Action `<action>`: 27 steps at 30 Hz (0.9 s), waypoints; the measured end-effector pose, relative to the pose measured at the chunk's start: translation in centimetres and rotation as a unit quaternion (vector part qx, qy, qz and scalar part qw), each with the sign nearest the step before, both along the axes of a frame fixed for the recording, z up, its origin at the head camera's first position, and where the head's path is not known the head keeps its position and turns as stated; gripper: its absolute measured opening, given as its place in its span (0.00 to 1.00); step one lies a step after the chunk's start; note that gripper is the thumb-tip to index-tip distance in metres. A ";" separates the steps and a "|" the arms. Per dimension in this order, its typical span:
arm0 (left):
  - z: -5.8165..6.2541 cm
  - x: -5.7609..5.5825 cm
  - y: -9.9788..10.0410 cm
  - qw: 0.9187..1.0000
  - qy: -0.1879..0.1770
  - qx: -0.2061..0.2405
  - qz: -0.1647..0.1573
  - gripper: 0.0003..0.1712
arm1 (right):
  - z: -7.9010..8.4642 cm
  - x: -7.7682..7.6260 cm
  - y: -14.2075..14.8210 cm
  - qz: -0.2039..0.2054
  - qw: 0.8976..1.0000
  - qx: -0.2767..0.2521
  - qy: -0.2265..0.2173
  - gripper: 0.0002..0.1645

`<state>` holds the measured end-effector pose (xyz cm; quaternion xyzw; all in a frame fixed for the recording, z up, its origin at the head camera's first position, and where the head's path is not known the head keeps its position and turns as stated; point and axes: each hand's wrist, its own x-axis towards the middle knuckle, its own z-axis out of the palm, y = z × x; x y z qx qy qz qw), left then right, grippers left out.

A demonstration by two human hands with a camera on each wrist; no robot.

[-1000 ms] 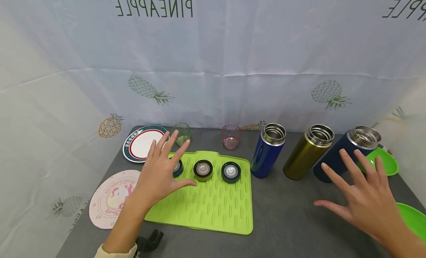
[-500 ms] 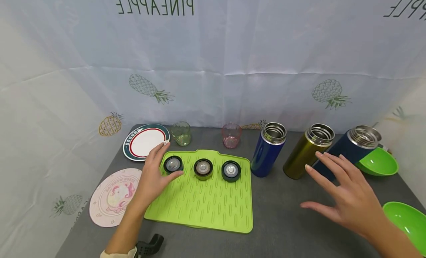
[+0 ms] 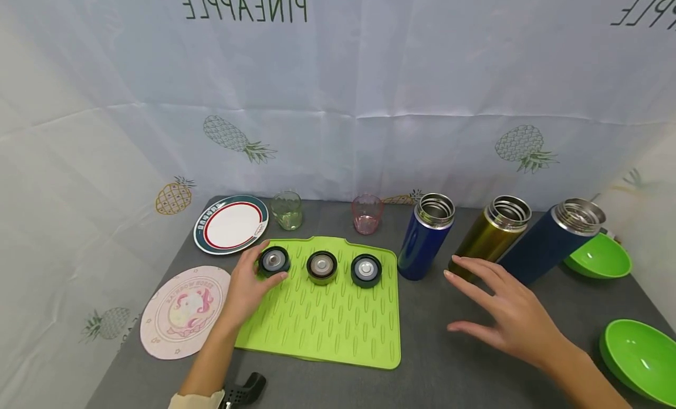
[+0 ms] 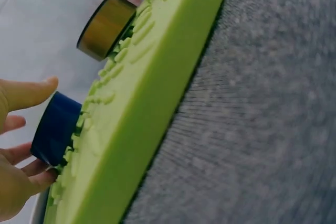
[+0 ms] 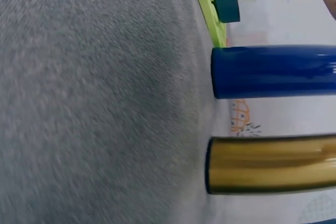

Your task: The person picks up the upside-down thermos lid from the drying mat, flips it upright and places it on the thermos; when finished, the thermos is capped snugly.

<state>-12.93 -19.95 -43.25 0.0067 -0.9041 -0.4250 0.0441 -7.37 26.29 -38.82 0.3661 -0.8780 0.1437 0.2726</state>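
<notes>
My left hand (image 3: 244, 296) has its thumb and fingers around the dark blue bottle lid (image 3: 274, 260), which lies upside down at the left of the green ridged mat (image 3: 327, 327). In the left wrist view, the thumb is at one side of this lid (image 4: 56, 129) and fingers at the other. An olive-gold lid (image 3: 321, 266) and another dark lid (image 3: 366, 270) lie beside it. My right hand (image 3: 507, 315), fingers spread and holding nothing, is before the gold bottle (image 3: 483, 239). A blue bottle (image 3: 421, 250) and a navy bottle (image 3: 544, 247) flank that one, all lidless.
A rimmed white plate (image 3: 232, 224) and a pink round mat (image 3: 185, 312) lie at the left. Green (image 3: 287, 212) and pink (image 3: 367, 215) glasses stand behind the mat. Green bowls (image 3: 641, 356) sit at the right. A pineapple-print cloth (image 3: 338, 92) hangs behind the table.
My left hand has come down from above the mat and its fingers have closed in around the left lid. My right hand has moved left, from before the navy bottle to before the gold one.
</notes>
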 end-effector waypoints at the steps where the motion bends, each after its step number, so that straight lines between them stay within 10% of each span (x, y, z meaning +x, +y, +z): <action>1: -0.1 -0.1 0.0 1.000 -0.003 -0.001 0.004 0.48 | -0.2 -0.1 -0.1 0.004 1.000 -0.004 -0.002 0.47; 20: -0.7 -1.0 0.4 0.999 -0.027 0.009 0.041 0.44 | -3.6 -1.5 -1.4 0.009 0.984 -0.084 -0.155 0.54; 27: 1.5 -1.0 2.0 0.999 0.026 0.033 0.030 0.43 | -3.8 -2.1 -2.4 0.048 0.981 -0.127 -0.137 0.51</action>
